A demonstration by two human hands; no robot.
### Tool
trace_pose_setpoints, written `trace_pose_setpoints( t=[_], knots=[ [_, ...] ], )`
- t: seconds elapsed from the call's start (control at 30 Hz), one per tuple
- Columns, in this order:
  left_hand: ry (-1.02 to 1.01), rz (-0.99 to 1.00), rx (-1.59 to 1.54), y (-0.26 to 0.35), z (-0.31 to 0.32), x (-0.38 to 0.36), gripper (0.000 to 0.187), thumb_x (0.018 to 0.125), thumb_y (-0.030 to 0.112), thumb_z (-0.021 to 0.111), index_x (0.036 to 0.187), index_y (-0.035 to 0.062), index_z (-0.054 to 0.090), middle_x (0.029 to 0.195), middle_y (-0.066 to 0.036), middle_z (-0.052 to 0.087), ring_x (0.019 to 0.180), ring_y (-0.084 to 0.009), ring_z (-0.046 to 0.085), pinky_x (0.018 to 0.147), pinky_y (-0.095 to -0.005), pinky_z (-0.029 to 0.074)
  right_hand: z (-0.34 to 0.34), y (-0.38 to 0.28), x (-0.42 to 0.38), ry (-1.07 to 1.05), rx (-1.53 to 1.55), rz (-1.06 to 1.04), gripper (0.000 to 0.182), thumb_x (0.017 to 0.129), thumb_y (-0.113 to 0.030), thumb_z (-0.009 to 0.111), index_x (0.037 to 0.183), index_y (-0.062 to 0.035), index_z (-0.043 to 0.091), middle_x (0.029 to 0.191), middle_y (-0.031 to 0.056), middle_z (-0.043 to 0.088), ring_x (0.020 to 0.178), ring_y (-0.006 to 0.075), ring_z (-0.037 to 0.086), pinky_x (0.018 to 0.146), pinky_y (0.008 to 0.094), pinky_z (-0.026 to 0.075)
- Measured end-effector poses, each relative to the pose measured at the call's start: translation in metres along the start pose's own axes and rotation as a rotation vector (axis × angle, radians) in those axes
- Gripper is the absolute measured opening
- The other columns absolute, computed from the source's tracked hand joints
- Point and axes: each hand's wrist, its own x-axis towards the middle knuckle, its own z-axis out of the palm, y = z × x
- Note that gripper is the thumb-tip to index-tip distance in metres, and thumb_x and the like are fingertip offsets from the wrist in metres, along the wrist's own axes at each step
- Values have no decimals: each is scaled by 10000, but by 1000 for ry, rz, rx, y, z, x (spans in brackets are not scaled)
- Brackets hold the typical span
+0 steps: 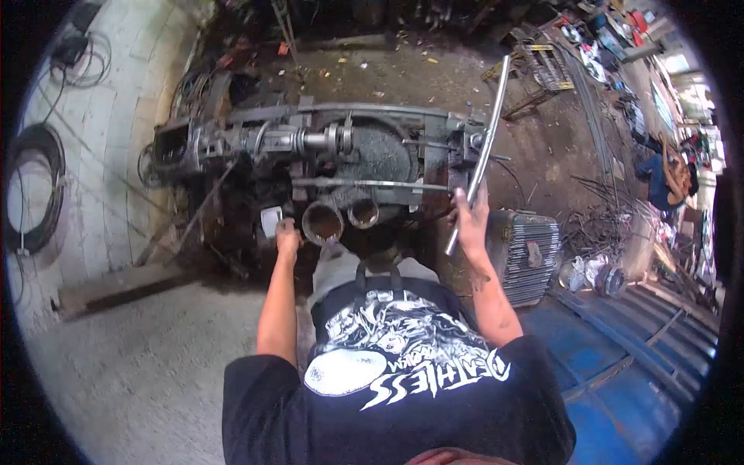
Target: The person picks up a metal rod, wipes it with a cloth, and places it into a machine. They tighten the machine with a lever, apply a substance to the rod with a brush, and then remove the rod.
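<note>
Nearest in my head view is the wearer's black T-shirt (422, 387) with white printing. Beyond it, I have the left hand (288, 237) closed on the edge of a small flat white piece (272, 222), and the right hand (471, 215) wrapped around a long, shiny silver metal rod (487, 151), which slants up and away from its lower end. Between the hands I see two round, open-topped metal containers (323, 222) side by side, against the near side of a long grey metal machine (310, 143). To the right of the right hand stands a ribbed grey metal block (530, 260), with blue panels (604, 364) on the floor near it. Farther out, a black coiled hose (35, 190) hangs on the pale wall at left, and another person (670, 178) sits well apart at far right.
</note>
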Motion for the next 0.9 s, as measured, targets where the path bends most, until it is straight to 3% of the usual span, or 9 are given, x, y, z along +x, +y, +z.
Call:
trace_pose_setpoints(
  t=[0.13,0.23,0.33,0.4,0.43,0.53,0.57,0.73,0.9],
  knots=[
    [-385,-72,407,18,-23,8,398,908,381,539,1099,32,544,755,-120,626,597,-242,622,553,-366,518,-45,64,71,323,30,-240,428,944,-310,537,1194,36,572,1066,131,609,987,195,566,872,296,440],
    [-128,80,1201,74,9,-41,682,844,528,545,1254,-16,509,1174,-286,574,1140,-409,534,973,-444,418,-60,78,134,345,39,-234,432,939,-292,541,1219,36,558,1142,150,595,1090,232,533,975,338,391],
    [-285,406,1218,118,88,-103,630,842,529,570,1172,-9,577,1138,-264,602,1094,-379,573,938,-436,447,-56,97,193,295,467,-202,454,932,-276,549,1262,36,524,1186,157,579,1133,228,519,1008,340,370],
    [-423,365,634,159,167,-162,414,945,357,517,1198,37,586,1092,-178,637,978,-270,631,822,-355,502,-47,105,219,68,514,-224,498,925,-278,563,1305,35,481,1194,163,569,1156,221,508,1025,342,355],
    [-601,256,435,146,198,-169,436,973,361,471,1207,6,569,1054,-131,644,966,-211,610,822,-334,489,-39,93,217,15,465,-331,360,923,-232,565,1220,-28,553,975,42,623,719,81,549,590,216,448],
    [-953,136,226,157,261,-204,386,1003,344,411,1125,2,540,915,-71,607,829,-147,571,789,-294,482,-37,97,218,-137,507,-124,316,928,-208,570,1162,4,579,1069,96,626,803,109,584,676,240,472],
    [-931,-39,118,161,271,-213,336,1003,328,420,1082,17,519,852,-47,569,760,-124,548,705,-271,472,-26,84,215,-48,492,-142,218,877,-188,633,1040,-44,631,866,-2,607,511,26,466,431,174,361],
    [-957,-332,-127,158,267,-210,227,1000,284,444,995,57,455,724,8,457,596,-66,442,508,-219,381,-21,63,205,-99,475,-27,235,820,-149,641,1013,-16,651,735,-42,563,484,13,446,419,161,325],
    [-862,48,196,156,257,-202,290,987,259,459,1039,-24,491,754,-198,532,690,-328,555,650,-415,433,-13,70,213,-108,261,-139,295,784,-184,641,978,37,663,1039,149,658,950,194,595,875,313,423]
  ],
)
